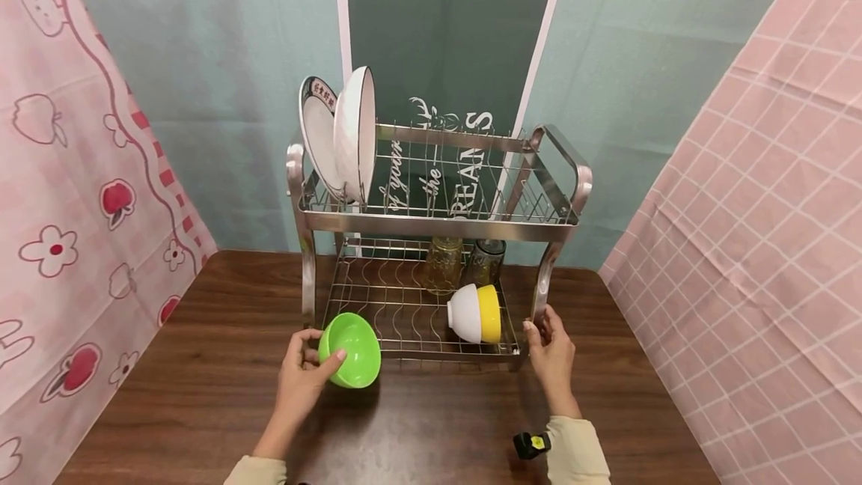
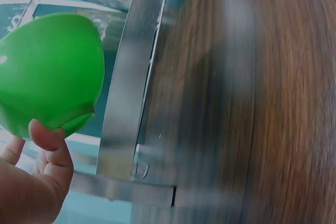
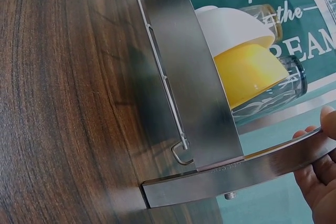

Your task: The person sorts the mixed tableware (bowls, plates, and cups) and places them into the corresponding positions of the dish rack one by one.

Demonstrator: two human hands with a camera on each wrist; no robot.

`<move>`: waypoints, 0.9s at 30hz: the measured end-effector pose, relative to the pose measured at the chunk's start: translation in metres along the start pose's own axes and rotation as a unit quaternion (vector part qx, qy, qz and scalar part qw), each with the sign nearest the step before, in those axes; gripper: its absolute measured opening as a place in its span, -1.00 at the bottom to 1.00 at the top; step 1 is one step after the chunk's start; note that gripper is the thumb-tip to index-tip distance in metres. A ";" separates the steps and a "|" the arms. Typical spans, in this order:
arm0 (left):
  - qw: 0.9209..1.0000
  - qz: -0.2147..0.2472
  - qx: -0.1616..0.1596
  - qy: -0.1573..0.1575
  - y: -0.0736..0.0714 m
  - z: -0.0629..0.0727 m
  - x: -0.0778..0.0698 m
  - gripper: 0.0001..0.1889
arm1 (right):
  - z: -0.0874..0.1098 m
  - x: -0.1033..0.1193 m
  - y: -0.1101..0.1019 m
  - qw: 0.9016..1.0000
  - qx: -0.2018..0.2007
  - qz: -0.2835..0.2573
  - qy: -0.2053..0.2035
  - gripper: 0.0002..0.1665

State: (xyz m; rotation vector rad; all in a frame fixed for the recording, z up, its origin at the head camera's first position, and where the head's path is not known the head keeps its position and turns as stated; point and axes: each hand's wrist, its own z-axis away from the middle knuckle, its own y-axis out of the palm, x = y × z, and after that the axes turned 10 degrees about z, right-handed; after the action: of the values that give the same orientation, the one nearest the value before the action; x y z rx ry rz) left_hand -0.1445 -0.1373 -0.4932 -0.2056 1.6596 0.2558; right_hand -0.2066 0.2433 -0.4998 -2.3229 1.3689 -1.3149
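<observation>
My left hand pinches a light green bowl in front of the rack's lower left corner, its opening tilted toward the head camera. In the left wrist view, the thumb presses near the foot of the green bowl. With thumb and fingers, my right hand grips the right front leg of the steel two-tier dish rack. On the lower tier, a white bowl and a yellow bowl lie on their sides, nested together, near the right end.
Behind those bowls stand an amber glass and a dark clear glass. A patterned plate and a large white bowl stand on edge at the upper tier's left. A small black and yellow object is by the right sleeve.
</observation>
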 end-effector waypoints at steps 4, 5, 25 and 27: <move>1.000 0.011 0.004 -0.017 0.007 -0.002 0.000 -0.45 | 0.000 -0.001 0.000 1.000 -0.008 0.012 -0.011 -0.46; 1.000 0.017 0.004 -0.019 0.009 -0.002 0.000 -0.44 | 0.000 -0.001 0.000 1.000 -0.010 0.014 -0.014 -0.46; 0.990 0.136 0.009 -0.031 0.046 -0.009 0.003 -0.36 | -0.002 -0.002 0.001 0.999 -0.023 0.036 -0.029 -0.48; 0.988 0.147 0.010 -0.041 0.049 -0.007 -0.002 -0.35 | -0.002 -0.002 0.001 0.999 -0.022 0.032 -0.027 -0.48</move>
State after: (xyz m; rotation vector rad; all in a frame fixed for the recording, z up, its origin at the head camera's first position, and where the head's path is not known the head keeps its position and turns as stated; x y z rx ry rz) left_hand -0.1648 -0.0926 -0.4882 0.0654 1.6080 0.4632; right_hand -0.2090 0.2448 -0.5008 -2.3036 1.4581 -1.2066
